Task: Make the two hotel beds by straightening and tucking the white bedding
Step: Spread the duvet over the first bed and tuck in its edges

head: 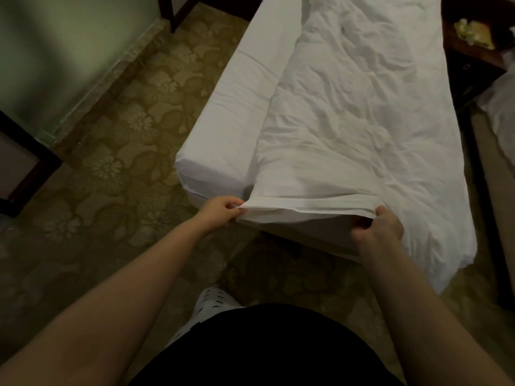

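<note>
No writing, label, brand or number can be read: the white duvet (348,121) whose edge the left hand (220,208) and right hand (379,227) pinch is plain, and the small dark mark (342,29) on it far beyond the right hand is too blurred to tell.

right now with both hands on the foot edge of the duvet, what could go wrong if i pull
1. The duvet lies skewed to the right, leaving the sheet bare on the left; a straight pull by left hand and right hand would likely keep it off-centre.
2. Its right corner hangs toward the carpet and may drag.
</note>
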Demonstrator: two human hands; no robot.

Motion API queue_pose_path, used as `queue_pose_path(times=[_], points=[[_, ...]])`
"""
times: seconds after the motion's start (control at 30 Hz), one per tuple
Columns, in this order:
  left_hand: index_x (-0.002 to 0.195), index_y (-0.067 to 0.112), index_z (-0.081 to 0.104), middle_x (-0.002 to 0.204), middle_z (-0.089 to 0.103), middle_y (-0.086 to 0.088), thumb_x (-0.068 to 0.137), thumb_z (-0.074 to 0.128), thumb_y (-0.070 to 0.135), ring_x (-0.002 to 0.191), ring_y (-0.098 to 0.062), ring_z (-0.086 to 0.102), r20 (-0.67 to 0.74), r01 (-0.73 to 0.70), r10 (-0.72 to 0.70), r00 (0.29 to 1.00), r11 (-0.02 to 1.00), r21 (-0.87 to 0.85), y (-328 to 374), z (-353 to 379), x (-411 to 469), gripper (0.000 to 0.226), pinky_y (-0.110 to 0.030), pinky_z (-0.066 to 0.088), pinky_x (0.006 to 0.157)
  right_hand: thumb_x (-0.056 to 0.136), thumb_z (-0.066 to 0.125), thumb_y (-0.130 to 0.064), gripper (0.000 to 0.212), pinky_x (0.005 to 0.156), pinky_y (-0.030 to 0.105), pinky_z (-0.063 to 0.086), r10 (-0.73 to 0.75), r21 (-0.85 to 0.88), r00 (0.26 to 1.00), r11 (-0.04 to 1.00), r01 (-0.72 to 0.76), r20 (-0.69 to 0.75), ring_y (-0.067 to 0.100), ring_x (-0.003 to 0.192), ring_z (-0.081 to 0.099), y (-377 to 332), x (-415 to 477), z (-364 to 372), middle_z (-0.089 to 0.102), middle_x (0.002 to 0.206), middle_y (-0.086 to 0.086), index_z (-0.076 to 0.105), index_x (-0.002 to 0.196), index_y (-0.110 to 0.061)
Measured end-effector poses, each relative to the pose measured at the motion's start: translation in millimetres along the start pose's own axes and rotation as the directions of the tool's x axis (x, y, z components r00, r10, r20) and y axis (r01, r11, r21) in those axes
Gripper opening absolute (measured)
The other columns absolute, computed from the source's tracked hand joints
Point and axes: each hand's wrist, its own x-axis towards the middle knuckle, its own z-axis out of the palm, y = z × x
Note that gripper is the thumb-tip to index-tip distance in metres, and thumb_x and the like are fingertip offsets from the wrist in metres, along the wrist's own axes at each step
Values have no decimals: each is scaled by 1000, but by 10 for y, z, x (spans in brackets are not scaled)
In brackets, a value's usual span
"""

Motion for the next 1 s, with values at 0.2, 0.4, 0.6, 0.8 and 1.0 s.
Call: queue_pose_path(times=[0.2,0.4,0.6,0.8,1.0], points=[[78,22,46,82,58,-1,83,68,7,78,-16,54,-245,-119,61,968,966,-229,-140,255,-63,27,-33,46,70,96,54,-10,35,83,33,56,3,60,1000,998,-5,26,18,81,62,-29,39,12,60,92,2,52,131,-15],[81,20,63,85,65,4,83,68,4,80,-9,59,-320,-302,255,912,948,-105,-204,250,-155,17,-16,47,72,96,54,-11,34,86,34,54,8,55,1000,998,-9,15,21,91,63,-27,71,11,60,92,2,51,130,-15],[102,0,72,99,72,-14,81,69,12,91,-12,63,-368,-471,525,767,851,232,-187,297,-105,24,-10,44,83,96,53,-10,34,73,32,55,7,72,1000,997,-8,12,19,79,61,-29,72,31,60,90,2,52,129,-13],[110,7,70,106,70,-9,89,62,12,96,-17,61,-450,-240,264,853,964,111,-104,317,-43,23,-19,40,79,94,56,-11,37,82,34,56,18,33,1000,999,-18,-8,21,90,63,3,80,2,59,92,4,50,131,-13],[111,8,69,99,64,0,82,71,15,91,-10,57,-450,-194,133,883,977,-92,80,183,-60,29,-5,39,73,97,51,-9,34,83,32,53,1,9,999,1000,-1,41,19,78,61,5,121,-63,63,98,6,53,131,-10]])
